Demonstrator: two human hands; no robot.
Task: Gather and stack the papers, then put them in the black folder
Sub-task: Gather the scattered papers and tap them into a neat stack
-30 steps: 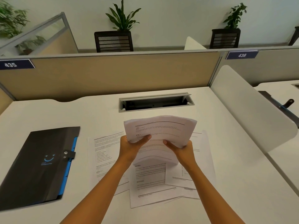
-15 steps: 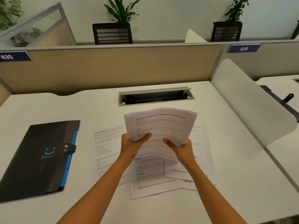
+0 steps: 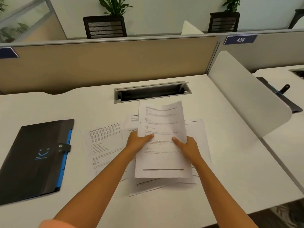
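Both hands hold a small stack of printed papers (image 3: 162, 129) in the middle of the white desk (image 3: 230, 170). My left hand (image 3: 139, 142) grips its left edge and my right hand (image 3: 187, 147) its right edge, thumbs on top. The stack lies nearly flat, low over several loose sheets (image 3: 105, 145) that spread out under and beside it. The black folder (image 3: 36, 158) with a blue edge and a snap strap lies shut at the desk's left.
An open cable tray (image 3: 152, 92) is set into the desk behind the papers. A beige partition (image 3: 107, 63) closes off the back and a white curved divider (image 3: 246, 96) the right. The desk's front edge runs close at lower right.
The held stack was upright on its edge; now it is turned to portrait and lowered flat over the loose sheets. The camera has tilted down and to the right.
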